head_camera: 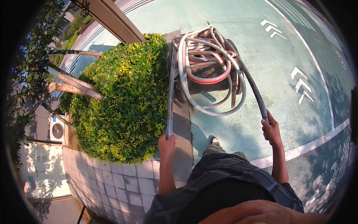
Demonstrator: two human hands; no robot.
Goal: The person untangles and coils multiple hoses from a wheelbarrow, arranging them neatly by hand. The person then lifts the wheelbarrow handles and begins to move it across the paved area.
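A wheelbarrow-like metal cart [207, 85] stands ahead of me, its two long handles reaching back towards my body. My left hand [167, 144] is closed round the end of the left handle [171, 106]. Round the right handle [253, 84], near its end, my right hand [271, 128] is closed too. A pale hose with red stripes [208, 81] lies in loose coils on the cart, and one large loop hangs over its near side. The cart's bed is mostly hidden under the coils.
A trimmed hedge [120, 103] with tree trunks borders the cart's left side, close to the left handle. Beyond it rises a brown post [112, 19]. Green pavement with white arrows [302, 85] lies to the right, grey paving tiles [125, 182] at the lower left.
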